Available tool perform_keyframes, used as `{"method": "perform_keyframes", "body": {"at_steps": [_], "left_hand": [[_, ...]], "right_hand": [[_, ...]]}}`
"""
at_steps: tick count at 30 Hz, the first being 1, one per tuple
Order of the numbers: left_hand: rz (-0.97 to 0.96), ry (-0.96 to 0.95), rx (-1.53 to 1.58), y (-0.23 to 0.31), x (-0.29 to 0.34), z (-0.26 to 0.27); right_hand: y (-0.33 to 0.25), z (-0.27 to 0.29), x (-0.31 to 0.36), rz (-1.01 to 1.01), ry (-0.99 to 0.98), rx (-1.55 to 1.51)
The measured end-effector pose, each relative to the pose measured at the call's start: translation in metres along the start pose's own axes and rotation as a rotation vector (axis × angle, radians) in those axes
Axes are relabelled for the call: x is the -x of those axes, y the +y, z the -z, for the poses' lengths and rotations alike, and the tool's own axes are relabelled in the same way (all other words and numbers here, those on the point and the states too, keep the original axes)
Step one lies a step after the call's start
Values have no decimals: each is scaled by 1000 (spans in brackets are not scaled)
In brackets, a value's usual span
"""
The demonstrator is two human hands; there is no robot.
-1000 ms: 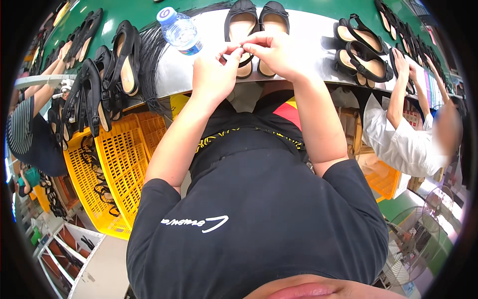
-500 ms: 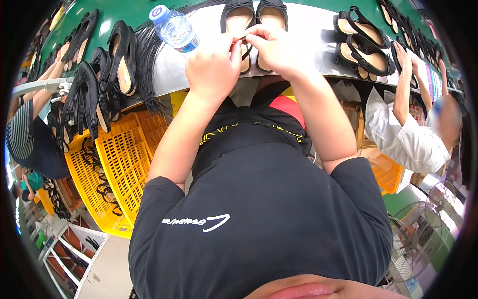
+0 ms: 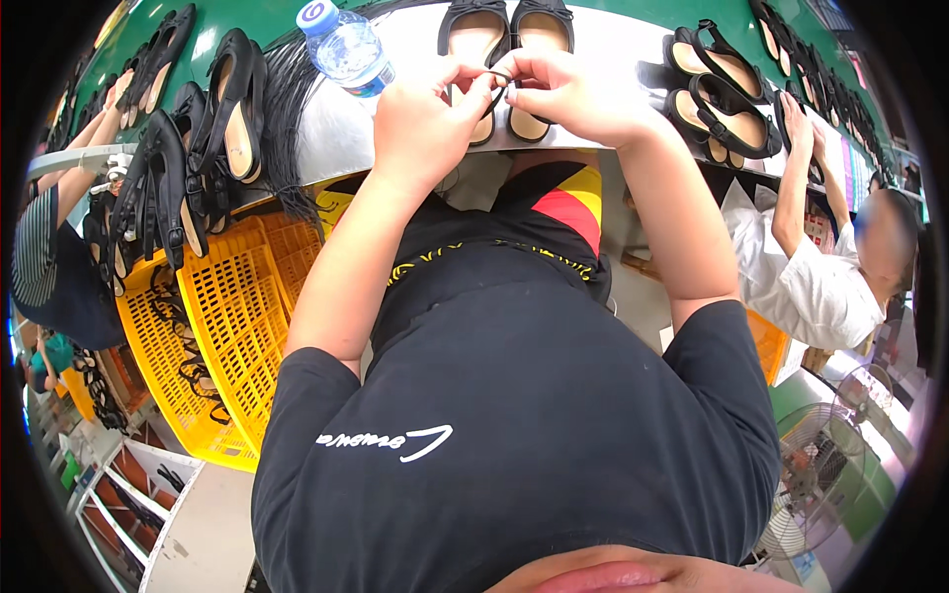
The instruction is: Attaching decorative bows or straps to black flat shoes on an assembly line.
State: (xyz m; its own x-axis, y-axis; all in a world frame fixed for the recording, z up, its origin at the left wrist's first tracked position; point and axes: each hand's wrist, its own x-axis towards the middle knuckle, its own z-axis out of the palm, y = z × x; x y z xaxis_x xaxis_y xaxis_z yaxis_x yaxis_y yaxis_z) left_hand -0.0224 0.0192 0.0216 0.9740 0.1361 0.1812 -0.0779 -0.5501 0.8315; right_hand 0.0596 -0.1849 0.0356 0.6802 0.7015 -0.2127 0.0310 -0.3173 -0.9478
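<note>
A thin black strap is bent in a small loop between my two hands. My left hand pinches it with thumb and forefinger. From the other side, the thumb and forefinger of my right hand close on the same strap. Right behind and below the fingers stands a pair of black flat shoes with bows and beige insoles: the left shoe and the right shoe. My fingers partly cover their middles, so I cannot tell whether the strap is attached to one of them.
A clear bottle with a blue cap stands left of my hands, beside a bundle of black straps. Black shoes crowd the left edge; strapped shoes lie right. Yellow crates are below. A co-worker in white works at right.
My right hand has moved slightly right and its fingers have spread from the left hand's. The strap's loop now shows between them. The pair of shoes stays in place.
</note>
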Motion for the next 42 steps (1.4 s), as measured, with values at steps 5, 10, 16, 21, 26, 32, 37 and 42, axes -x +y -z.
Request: {"method": "perform_keyframes", "body": {"at_steps": [5,10,16,21,26,32,37,42], "left_hand": [[-28,-46,104,3,0,2],[-54,-55,113,-1,1,-2],[230,-175,331,-8,-2,-4],[130,-135,243,-1,-5,-2],[99,-152,208,6,-9,-3],[-191,-231,213,11,-21,-28],[-164,-223,99,0,-33,-23],[-203,-297,42,20,-29,-16]], "right_hand": [[14,-11,0,59,178,298],[20,-24,9,140,344,209],[30,-31,9,151,467,95],[13,-35,14,294,550,241],[16,-44,13,361,676,121],[30,-50,18,427,962,-83],[34,-37,44,134,914,-406],[8,-39,46,407,881,486]]}}
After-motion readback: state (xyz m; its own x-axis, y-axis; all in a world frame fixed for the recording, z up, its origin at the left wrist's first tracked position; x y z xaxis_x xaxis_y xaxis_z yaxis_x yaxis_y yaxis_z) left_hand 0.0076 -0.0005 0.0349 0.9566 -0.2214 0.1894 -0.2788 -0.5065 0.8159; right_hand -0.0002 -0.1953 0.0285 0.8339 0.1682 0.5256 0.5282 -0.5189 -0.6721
